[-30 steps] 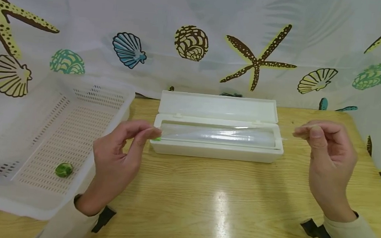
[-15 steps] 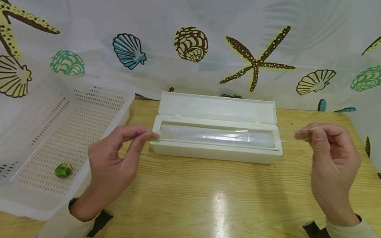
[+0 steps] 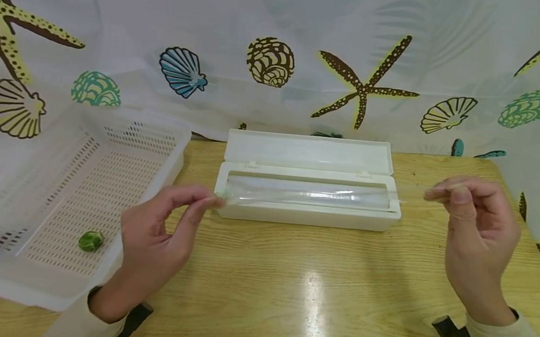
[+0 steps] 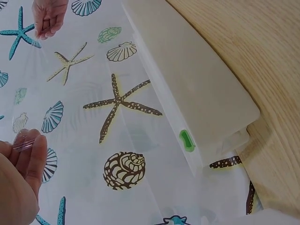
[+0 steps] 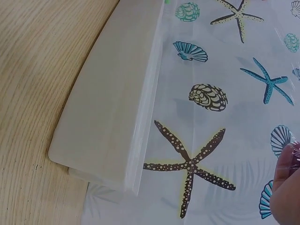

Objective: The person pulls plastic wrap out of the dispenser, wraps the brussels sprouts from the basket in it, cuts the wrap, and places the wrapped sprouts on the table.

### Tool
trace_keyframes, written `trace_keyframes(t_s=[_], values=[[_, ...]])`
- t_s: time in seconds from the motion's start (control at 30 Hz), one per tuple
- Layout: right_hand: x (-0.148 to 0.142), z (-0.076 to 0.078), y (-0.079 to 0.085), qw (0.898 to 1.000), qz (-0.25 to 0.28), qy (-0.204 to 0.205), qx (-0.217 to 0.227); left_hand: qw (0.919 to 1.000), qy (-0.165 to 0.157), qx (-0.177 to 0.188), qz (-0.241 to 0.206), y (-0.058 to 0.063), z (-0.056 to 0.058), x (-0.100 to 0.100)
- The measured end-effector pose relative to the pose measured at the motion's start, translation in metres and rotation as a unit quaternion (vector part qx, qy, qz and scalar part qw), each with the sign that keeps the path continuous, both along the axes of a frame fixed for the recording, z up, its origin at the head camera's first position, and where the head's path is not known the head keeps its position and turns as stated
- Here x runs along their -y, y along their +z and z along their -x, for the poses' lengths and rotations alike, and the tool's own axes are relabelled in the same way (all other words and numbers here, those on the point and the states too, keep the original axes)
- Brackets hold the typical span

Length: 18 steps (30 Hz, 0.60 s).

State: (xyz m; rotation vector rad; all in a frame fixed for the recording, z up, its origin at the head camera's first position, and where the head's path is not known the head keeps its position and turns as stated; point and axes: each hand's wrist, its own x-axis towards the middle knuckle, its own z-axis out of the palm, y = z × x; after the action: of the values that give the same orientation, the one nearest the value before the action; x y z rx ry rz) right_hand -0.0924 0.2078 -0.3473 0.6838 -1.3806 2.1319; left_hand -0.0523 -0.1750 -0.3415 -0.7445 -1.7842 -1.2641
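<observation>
In the head view, a white box (image 3: pixel 309 218) with its lid (image 3: pixel 308 152) flipped back holds a roll of cling film (image 3: pixel 316 193). A thin, see-through sheet of the film stretches above it between both hands. My left hand (image 3: pixel 158 239) pinches one corner of the sheet at the box's left end. Off the box's right end, my right hand (image 3: pixel 480 243) pinches the other corner between thumb and fingers. The left wrist view shows a small green slider (image 4: pixel 186 140) on the box's side; clear film glints in the fingers (image 4: pixel 35 161) there.
A white perforated basket (image 3: pixel 173 159) stands to the left, with a Brussels sprout (image 3: pixel 90 241) lying in it. The wooden table (image 3: pixel 287 295) runs in front of the box. Behind hangs a white cloth (image 3: pixel 226 12) printed with shells and starfish.
Both hands have come slightly nearer my body and farther apart, the left one moving left and the right one right. The film between them now reaches lower over the box's front edge.
</observation>
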Motion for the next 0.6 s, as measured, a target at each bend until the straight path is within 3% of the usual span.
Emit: trace_keyframes(t_s=[0.2,0.37,0.6], values=[[0.001,-0.002,-0.002,0.999,0.006,0.027,-0.023,0.9997,-0.008,-0.021,0.004,0.0,-0.007,-0.001],[0.0,-0.005,-0.004,0.997,0.015,0.055,-0.045,0.9992,-0.02,-0.016,0.032,0.0,-0.016,-0.001],[-0.005,-0.013,-0.007,0.996,0.005,0.077,-0.05,0.9982,-0.029,-0.031,0.043,-0.011,-0.025,-0.004]])
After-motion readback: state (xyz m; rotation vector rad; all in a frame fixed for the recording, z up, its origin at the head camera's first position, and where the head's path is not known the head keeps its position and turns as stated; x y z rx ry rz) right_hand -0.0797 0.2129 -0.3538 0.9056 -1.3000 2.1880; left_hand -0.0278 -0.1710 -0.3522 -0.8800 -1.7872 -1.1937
